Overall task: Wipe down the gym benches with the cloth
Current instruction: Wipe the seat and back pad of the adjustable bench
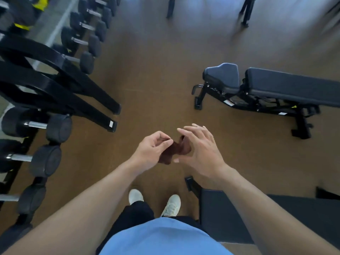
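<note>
A small dark brown cloth (177,150) hangs bunched between my two hands above the brown floor. My left hand (152,150) pinches its left edge between thumb and fingers. My right hand (200,150) holds the cloth's right side, thumb under it and fingers spread over the top. A black padded gym bench (287,85) stands ahead on the right, well beyond the hands. A second black bench (226,214) sits close by at the lower right, partly hidden under my right forearm.
A black dumbbell rack (55,85) with several dumbbells (36,126) runs along the left side. Its feet (112,124) reach toward the middle of the floor. Legs of other equipment (245,11) stand at the far end. My white shoes (172,205) are below the hands.
</note>
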`<control>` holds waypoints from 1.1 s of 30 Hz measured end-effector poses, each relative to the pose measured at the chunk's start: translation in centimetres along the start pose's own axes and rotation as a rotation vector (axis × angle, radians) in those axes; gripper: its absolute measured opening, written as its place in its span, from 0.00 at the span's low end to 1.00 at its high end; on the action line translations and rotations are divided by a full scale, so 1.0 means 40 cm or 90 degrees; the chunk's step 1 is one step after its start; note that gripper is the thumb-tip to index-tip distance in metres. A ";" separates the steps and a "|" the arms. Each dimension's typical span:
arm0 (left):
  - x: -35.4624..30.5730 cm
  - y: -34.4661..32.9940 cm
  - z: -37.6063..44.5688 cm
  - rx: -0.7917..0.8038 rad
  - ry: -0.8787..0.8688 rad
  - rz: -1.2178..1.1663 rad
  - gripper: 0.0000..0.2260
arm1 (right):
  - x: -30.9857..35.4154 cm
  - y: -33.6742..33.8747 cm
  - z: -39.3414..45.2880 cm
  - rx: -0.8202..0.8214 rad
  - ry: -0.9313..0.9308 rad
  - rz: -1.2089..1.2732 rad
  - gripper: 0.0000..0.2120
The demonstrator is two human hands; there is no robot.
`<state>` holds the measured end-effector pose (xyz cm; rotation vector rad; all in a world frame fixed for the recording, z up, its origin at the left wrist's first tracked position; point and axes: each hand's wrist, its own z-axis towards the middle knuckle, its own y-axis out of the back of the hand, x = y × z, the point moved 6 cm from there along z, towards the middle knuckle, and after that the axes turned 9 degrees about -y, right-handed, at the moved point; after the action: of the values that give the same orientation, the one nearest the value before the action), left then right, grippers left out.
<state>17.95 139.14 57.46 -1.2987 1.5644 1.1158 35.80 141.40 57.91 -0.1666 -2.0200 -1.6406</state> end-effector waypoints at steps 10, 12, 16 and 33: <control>-0.027 0.074 0.404 0.049 -0.029 -0.019 0.04 | -0.061 -0.014 0.311 0.111 -0.331 0.170 0.14; 0.006 0.108 0.486 0.018 0.019 -0.040 0.06 | -0.087 -0.013 0.361 0.083 -0.440 0.211 0.13; 0.077 0.137 0.575 0.054 0.164 0.015 0.12 | -0.131 0.041 0.416 -0.034 -0.594 0.243 0.17; -0.036 -0.320 0.904 0.346 0.461 -0.453 0.31 | -0.368 0.228 0.611 -0.189 -0.703 0.956 0.10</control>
<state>32.33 173.03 46.55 -1.7344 1.5047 -0.2500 44.30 170.05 55.94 -2.3642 -1.2586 -0.7108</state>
